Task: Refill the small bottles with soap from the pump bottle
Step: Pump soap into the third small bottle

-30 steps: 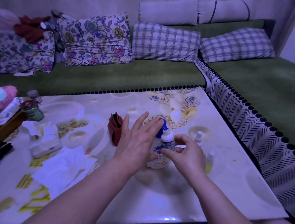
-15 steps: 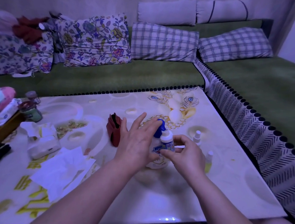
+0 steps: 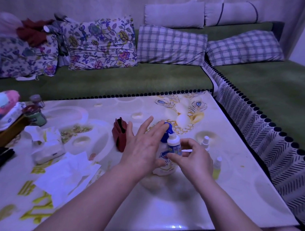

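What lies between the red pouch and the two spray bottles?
Head view: the pump bottle, left hand on its pump, right hand holding a small bottle there.

What is there, counted

Three small bottles (image 3: 174,145) (image 3: 205,141) (image 3: 217,166), one pump bottle (image 3: 164,166), two jars (image 3: 37,100) (image 3: 33,116), two checked pillows (image 3: 171,46) (image 3: 245,47), two hands (image 3: 142,148) (image 3: 194,158).

Pump bottle (image 3: 166,166) label, perhaps "Safeguard"
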